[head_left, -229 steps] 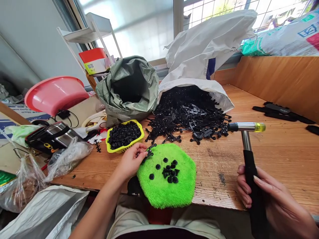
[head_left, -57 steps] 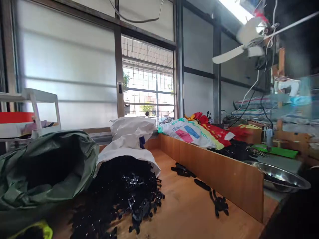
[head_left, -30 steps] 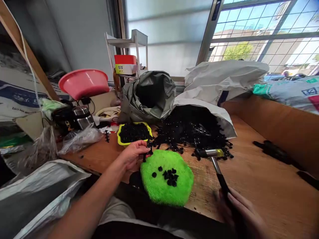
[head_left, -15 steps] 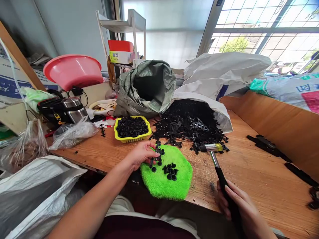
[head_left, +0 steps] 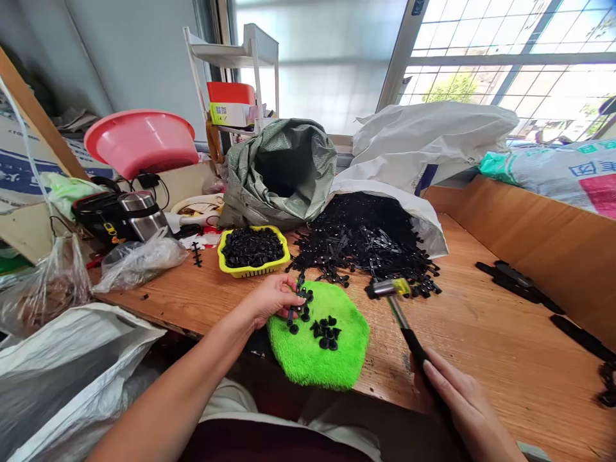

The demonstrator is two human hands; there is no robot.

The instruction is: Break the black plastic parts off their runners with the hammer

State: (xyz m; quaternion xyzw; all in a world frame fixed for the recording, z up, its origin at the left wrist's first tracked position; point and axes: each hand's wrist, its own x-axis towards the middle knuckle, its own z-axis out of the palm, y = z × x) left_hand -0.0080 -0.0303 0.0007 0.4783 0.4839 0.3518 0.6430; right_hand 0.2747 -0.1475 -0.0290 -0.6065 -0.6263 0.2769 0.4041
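Both grips are closed: left hand [head_left: 272,299] pinches one black plastic strip [head_left: 299,300] over the one green pad [head_left: 317,337] at the table [head_left: 481,333] edge, fingers curled, forearm stretched forward. Right hand [head_left: 462,404] wraps one hammer [head_left: 392,296], its head raised above the wood. One yellow basket [head_left: 253,249] stands behind.

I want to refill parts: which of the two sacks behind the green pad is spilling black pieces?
The white sack, lying on its side, spills them; the grey-green sack stands upright.
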